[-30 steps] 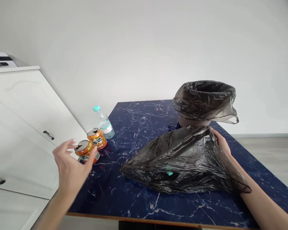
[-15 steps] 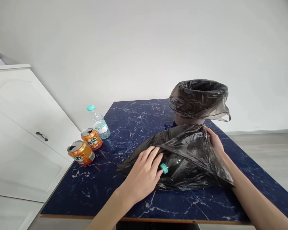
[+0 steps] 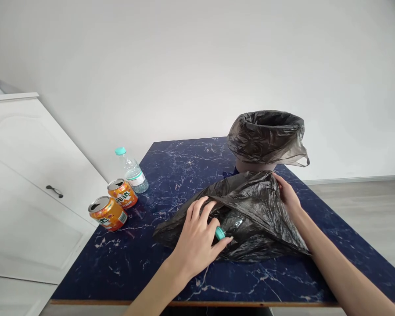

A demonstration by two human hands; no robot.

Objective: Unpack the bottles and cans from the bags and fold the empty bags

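A loose black plastic bag (image 3: 256, 210) lies on the dark blue marble table (image 3: 171, 267). A clear bottle with a teal cap (image 3: 228, 227) pokes out of the bag's mouth. My left hand (image 3: 199, 239) is curled over the bag's edge and the bottle's cap end, thumb under the cap. My right hand (image 3: 288, 195) grips the bag's upper edge at the far side and holds it up.
A small bin lined with a black bag (image 3: 266, 140) stands behind the loose bag. Two orange drink cans (image 3: 113, 206) and a water bottle with a teal cap (image 3: 131, 170) sit at the table's left edge. A white cabinet (image 3: 29, 175) is at the left.
My left hand left the cans and moved right onto the bag, closing around the bottle's cap end. The bottle's cap now sticks out of the bag. My right hand kept its hold.
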